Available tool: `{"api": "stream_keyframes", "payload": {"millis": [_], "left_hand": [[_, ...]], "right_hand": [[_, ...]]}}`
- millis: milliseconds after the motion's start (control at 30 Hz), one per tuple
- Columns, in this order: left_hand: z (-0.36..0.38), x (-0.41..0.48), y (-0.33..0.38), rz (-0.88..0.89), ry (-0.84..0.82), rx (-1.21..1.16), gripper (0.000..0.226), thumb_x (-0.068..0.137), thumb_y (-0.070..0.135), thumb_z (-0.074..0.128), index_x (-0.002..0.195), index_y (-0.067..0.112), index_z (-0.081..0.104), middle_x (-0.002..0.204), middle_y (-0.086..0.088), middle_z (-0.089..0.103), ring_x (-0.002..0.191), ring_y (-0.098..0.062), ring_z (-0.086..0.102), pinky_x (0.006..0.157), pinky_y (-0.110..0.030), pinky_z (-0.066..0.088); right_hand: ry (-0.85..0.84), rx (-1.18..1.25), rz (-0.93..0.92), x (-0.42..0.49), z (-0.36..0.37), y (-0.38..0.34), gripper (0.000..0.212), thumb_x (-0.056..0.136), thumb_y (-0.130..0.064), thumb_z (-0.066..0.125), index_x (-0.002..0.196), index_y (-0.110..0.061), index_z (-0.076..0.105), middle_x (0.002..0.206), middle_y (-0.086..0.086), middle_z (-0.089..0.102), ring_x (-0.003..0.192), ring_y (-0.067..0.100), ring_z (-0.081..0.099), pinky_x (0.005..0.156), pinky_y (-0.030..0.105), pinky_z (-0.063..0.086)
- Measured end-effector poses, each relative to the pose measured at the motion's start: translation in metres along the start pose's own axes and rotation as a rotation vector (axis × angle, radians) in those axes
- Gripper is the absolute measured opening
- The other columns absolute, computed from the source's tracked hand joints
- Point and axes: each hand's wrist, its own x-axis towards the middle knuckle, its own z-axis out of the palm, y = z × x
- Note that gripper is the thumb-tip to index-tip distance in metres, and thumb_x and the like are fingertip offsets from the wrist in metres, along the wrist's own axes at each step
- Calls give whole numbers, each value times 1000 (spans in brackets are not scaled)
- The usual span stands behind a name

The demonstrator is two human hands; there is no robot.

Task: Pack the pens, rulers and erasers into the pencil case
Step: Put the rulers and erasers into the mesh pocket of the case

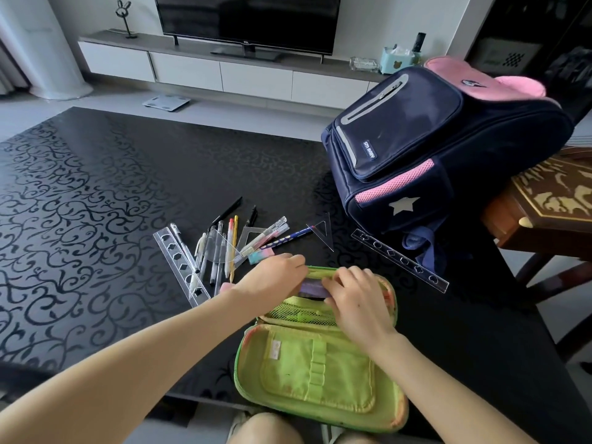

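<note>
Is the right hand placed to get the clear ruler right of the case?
Probably yes: the ruler lies bare near the right hand, nothing over it, though that hand holds a purple item.

One green pencil case, one navy backpack, one purple flat item. Two stencil rulers, two set squares, one protractor, two erasers, roughly ten pens and pencils.

Home living rm: TV on low cabinet

hands gripping purple item, open pencil case
</note>
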Motion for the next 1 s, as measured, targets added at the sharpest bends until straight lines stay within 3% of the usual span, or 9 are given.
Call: {"api": "stream_keyframes", "payload": {"millis": [167,300,367,467,567,667,800,867,1000], "left_hand": [[-2,-6,5,36,92,-10,21,60,0,78,61,9,59,64,-6,57,51,-22,55,42,-26,49],[4,-17,2,-123,-81,14,22,84,-2,54,100,8,65,103,-7,59,97,-24,54,80,-35,49],[2,-31,2,-175,-74,-58,25,89,11,57,113,14,64,112,-1,60,107,-20,53,79,-27,48],[2,-51,4,-140,58,-33,26,64,27,84,87,24,75,97,8,70,85,-14,67,57,-17,50],[7,-58,6,-168,75,0,21,57,26,88,73,22,74,96,5,71,80,-20,67,67,-30,57],[5,-48,21,-256,63,41,20,56,31,87,67,24,73,88,2,69,78,-22,65,65,-34,55],[-2,-14,55,-268,1,-10,19,85,33,63,95,18,68,95,-3,59,92,-24,53,78,-35,47],[1,7,75,-284,-90,-70,28,95,33,47,110,13,61,106,-6,56,102,-24,48,85,-37,44],[20,44,105,-383,-127,-92,21,94,17,48,106,8,62,108,-10,56,102,-27,50,82,-35,44]], "right_hand": [[54,-23,161,11,1,-7,35,59,-34,82,66,-14,54,71,3,52,62,22,49,54,34,39],[55,88,213,6,14,-5,29,62,-17,81,64,-16,53,64,-2,53,58,18,49,52,28,37],[52,201,233,-2,17,8,20,71,-25,77,70,-19,58,68,-6,60,66,16,53,61,28,42],[35,156,249,-26,8,31,11,78,-18,70,89,-17,69,85,-2,68,81,19,60,73,34,47],[-27,60,240,-44,2,49,28,73,-2,72,101,-10,70,95,2,69,84,23,60,74,36,51],[3,-33,231,-44,2,52,33,61,-5,82,91,-10,71,81,2,67,72,23,58,61,35,53],[50,70,491,-34,0,57,21,68,-20,79,82,-13,65,82,5,60,76,27,54,64,37,46],[-18,201,500,-32,4,59,13,78,-17,70,89,-14,63,93,5,57,84,26,54,67,35,45],[-95,369,503,-31,12,63,15,85,-5,56,96,-14,61,99,2,52,81,18,58,67,30,46]]}}
